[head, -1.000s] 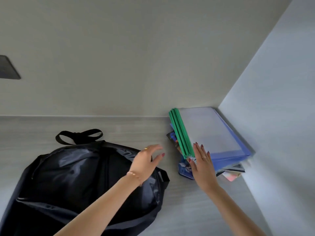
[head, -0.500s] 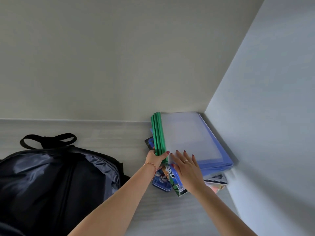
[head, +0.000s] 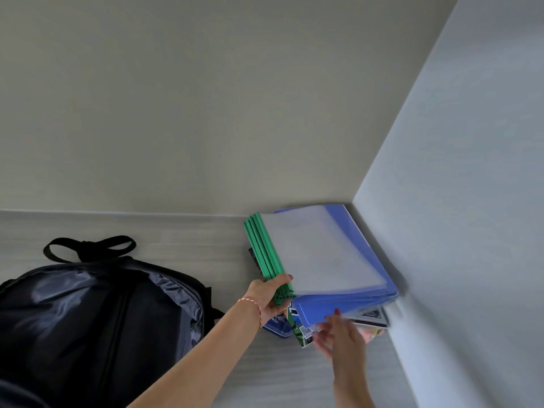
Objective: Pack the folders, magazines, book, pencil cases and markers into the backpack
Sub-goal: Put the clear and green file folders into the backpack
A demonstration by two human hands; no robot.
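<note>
The folders [head: 318,254], a stack with green spines and clear and blue covers, sit in the far right corner of a pale grey wood-grain table [head: 147,234], where a cream back wall [head: 206,98] meets a bluish side wall [head: 471,201]. Their left edge is raised off the magazines [head: 303,328] and other printed items beneath them. The black backpack [head: 97,313] lies open on the left of the table, its loop handle toward the back wall, well apart from the stack.

The left hand [head: 269,295] reaches in from the lower left, a thin bracelet at the wrist, and grips the near end of the green spines, thumb on top and fingers curled underneath. The right hand [head: 338,334] is blurred; its fingers are spread and fairly straight at the near edge of the blue covers, one fingertip touching that edge, with nothing held.

Half a second ago the folders lay flat with the right hand resting on top; now their spine side is lifted, and the right hand has slid off to the front edge. The left hand's grip on the spines has closed more fully.
</note>
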